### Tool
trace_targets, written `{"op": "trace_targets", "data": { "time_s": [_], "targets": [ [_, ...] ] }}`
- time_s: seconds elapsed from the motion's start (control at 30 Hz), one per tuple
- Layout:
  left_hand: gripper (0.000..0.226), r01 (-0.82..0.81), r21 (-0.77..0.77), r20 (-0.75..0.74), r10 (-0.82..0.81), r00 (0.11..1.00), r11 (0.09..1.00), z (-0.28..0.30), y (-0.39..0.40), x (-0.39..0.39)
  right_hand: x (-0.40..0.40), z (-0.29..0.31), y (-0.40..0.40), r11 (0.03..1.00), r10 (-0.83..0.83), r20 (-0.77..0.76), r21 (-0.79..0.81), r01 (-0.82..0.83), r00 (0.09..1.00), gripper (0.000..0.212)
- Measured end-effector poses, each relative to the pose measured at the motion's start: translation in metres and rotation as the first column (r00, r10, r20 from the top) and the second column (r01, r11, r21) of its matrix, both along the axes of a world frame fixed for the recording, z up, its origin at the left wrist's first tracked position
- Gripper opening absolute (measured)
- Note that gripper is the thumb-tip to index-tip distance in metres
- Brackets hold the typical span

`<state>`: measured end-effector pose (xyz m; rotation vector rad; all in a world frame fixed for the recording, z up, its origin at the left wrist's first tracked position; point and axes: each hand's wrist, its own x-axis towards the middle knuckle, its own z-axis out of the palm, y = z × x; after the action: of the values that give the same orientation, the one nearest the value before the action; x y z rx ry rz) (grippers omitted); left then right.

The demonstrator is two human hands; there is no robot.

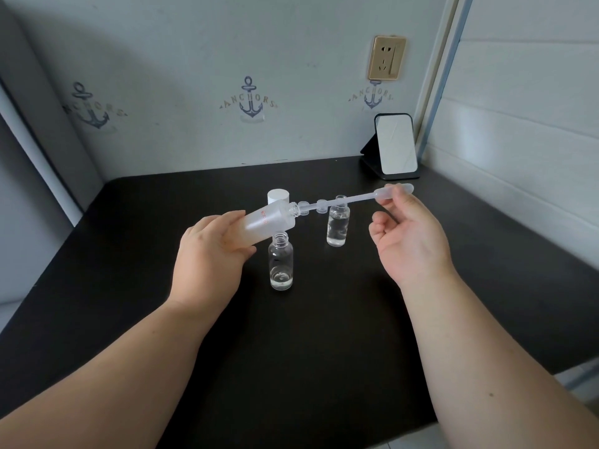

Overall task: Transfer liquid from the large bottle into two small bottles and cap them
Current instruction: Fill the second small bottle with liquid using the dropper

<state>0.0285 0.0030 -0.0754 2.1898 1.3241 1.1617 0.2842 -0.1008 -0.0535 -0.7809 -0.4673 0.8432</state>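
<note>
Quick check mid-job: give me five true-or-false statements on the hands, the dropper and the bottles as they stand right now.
1. The left hand holds the large bottle tilted on its side. True.
2. The right hand pinches the dropper at its bulb end. True.
3. Both small bottles are capped. False: the near small bottle and the far small bottle both stand open.
4. The dropper's tip points at the large bottle's mouth. True.
5. The near small bottle is fuller than the far one. False: it holds only a little liquid at the bottom; the far one is much fuller.
</note>
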Motion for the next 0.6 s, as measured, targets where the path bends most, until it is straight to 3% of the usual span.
{"op": "trace_targets", "data": {
  "time_s": [0.2, 0.3, 0.6],
  "targets": [
    [0.052, -0.027, -0.004, 0.056, 0.027, 0.998, 1.000, 0.0017, 0.0003, -0.0008, 0.0050, 0.0007, 0.0005, 0.997, -0.075, -0.171, -0.004, 0.075, 0.982, 0.022],
    [0.040, -0.008, -0.046, 0.110, 0.013, 0.994, 0.999, 0.0029, 0.0000, -0.0019, 0.0066, -0.0007, 0.0014, 0.995, -0.098, -0.235, 0.002, 0.101, 0.967, 0.013],
    [0.040, 0.007, -0.184, 0.246, 0.039, 0.968, 0.983, 0.0010, 0.0001, 0.0007, 0.0089, -0.0013, 0.0037, 0.996, -0.083, -0.251, 0.016, 0.089, 0.964, 0.025]
  ]
}}
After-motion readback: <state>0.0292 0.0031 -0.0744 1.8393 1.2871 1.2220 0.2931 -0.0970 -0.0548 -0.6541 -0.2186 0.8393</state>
